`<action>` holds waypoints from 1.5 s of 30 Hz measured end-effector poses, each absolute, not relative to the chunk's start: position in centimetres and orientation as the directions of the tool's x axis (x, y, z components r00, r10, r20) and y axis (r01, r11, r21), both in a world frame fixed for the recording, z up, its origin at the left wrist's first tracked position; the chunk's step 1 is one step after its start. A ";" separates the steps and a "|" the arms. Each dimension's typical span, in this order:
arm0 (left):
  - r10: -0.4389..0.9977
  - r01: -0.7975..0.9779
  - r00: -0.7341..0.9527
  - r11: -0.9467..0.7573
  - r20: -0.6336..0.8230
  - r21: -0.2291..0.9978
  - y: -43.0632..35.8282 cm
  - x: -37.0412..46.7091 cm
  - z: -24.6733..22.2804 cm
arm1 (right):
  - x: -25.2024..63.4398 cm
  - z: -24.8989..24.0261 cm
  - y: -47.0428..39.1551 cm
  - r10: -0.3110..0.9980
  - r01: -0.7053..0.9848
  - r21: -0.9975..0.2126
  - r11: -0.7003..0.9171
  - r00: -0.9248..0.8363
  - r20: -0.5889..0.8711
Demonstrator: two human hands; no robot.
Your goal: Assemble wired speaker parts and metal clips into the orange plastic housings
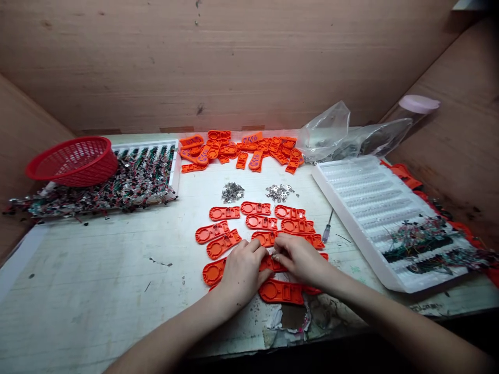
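Head view: one orange casing [281, 292] is lying just nearer than the grip. Left hand [242, 267] is clamping a second casing [272, 265]; right hand [298, 255] is touching it, whether pinching anything cannot be told. Beyond the grip, two metal-part piles [233, 192] are sitting; farther, a casing heap [228, 149] is resting.

The left hand [242, 266] and right hand [303, 258] are bare, with smooth, rounded backs and slender fingers partly hidden from view. Both wrists are bare too, and a few tiny dark specks dot the skin near the left one. The left forearm [183, 328] and right forearm [376, 307] are uncovered, slim and smooth, widening gently towards the elbow.
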State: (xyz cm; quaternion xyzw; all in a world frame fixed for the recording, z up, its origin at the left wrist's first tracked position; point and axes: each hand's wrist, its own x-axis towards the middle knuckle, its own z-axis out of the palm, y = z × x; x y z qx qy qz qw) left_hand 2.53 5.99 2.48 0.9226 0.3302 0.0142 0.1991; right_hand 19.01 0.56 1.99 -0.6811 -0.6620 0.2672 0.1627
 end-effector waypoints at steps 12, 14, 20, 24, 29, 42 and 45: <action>0.587 0.566 0.808 -0.752 -0.050 0.338 5.5 2.3 2.3 | 21.3 3.0 -0.4 0.996 0.807 -0.586 0.078 -0.088 0.011; 0.581 0.559 0.813 -0.755 -0.046 0.344 5.4 2.3 2.2 | 21.2 2.5 -1.9 0.971 0.861 -0.455 0.229 -0.171 0.166; 0.583 0.563 0.811 -0.747 -0.058 0.354 5.5 2.4 2.3 | 19.6 0.7 -3.6 0.885 0.927 -0.090 0.365 -0.315 0.343; 0.590 0.575 0.804 -0.741 -0.073 0.347 5.5 2.4 2.3 | 18.9 -0.2 -3.5 0.888 0.917 -0.146 0.371 -0.304 0.345; 0.584 0.572 0.808 -0.747 -0.074 0.339 5.5 2.5 2.4 | 21.2 1.2 -2.7 0.924 0.872 -0.351 0.342 -0.244 0.294; 0.542 0.537 0.840 -0.827 -0.015 0.166 5.2 2.6 2.2 | 21.7 1.6 16.4 0.980 0.771 -0.608 0.188 -0.103 0.172; 0.534 0.523 0.846 -0.830 0.004 0.195 5.4 2.5 2.1 | 20.4 0.5 18.1 0.970 0.759 -0.604 0.242 -0.168 0.176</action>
